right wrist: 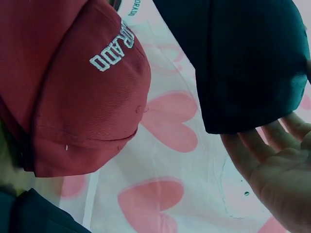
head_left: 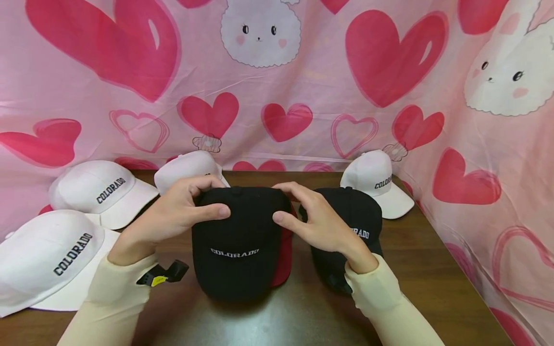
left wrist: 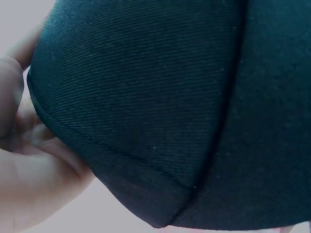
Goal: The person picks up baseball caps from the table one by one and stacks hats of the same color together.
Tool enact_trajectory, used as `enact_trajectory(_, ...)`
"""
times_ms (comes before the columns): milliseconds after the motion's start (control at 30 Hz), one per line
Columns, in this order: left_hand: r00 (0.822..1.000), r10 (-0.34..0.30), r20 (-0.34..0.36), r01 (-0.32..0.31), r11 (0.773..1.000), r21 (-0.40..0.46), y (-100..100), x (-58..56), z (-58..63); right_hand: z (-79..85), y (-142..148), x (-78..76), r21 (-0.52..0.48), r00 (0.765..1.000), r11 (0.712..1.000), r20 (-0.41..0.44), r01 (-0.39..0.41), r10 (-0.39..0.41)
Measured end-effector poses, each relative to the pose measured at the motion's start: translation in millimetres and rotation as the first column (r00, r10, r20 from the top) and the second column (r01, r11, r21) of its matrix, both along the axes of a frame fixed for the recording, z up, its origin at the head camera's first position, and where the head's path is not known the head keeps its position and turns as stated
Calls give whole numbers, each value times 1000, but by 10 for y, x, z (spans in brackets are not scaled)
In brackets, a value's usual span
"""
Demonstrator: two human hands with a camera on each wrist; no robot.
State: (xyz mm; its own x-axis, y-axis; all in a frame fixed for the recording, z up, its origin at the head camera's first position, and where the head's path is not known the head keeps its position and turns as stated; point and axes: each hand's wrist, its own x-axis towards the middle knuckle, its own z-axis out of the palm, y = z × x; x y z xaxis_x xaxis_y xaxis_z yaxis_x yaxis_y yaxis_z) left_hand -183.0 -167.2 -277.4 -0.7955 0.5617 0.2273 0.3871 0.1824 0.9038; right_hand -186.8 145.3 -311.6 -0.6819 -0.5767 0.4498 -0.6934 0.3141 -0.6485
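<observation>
Both hands hold up a black baseball cap [head_left: 235, 221] with white COLORADO lettering, its brim toward me. At its left side the left hand [head_left: 173, 211] has the thumb on the front and fingers behind. The right hand [head_left: 316, 218] grips the other side the same way. Black cloth [left wrist: 141, 97] fills most of the left wrist view. Behind the held cap is a red cap [head_left: 284, 254], mostly hidden in the head view. More of that red cap [right wrist: 92, 97], with pale lettering, appears in the right wrist view, apart from the held one.
Another black cap [head_left: 346, 216] sits at the right, partly behind the right forearm. White COLORADO caps stand on the wooden table: front left [head_left: 39, 254], back left [head_left: 95, 187], back middle [head_left: 186, 168] and back right [head_left: 372, 178]. A pink heart-print cloth [head_left: 259, 86] hangs behind.
</observation>
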Motion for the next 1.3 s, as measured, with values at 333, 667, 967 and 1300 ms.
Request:
enact_trajectory(333,1000,-5,16,5,999,-32,66,-71,-100,-41,23,-43,-54,988,994,116,-97,102)
enact_trajectory(667,997,-80,15,81,993,-81,147,-113,-169,-4,123,-73,-26,985,992,116,-122,124)
enact_trajectory(967,982,-165,92,173,981,-83,143,-152,-214,109,293,-73,-92,969,985,187,-145,160)
enact_trajectory(1300,972,-182,150,174,983,63,437,-136,-260,283,720,-31,-99,941,982,286,-160,182)
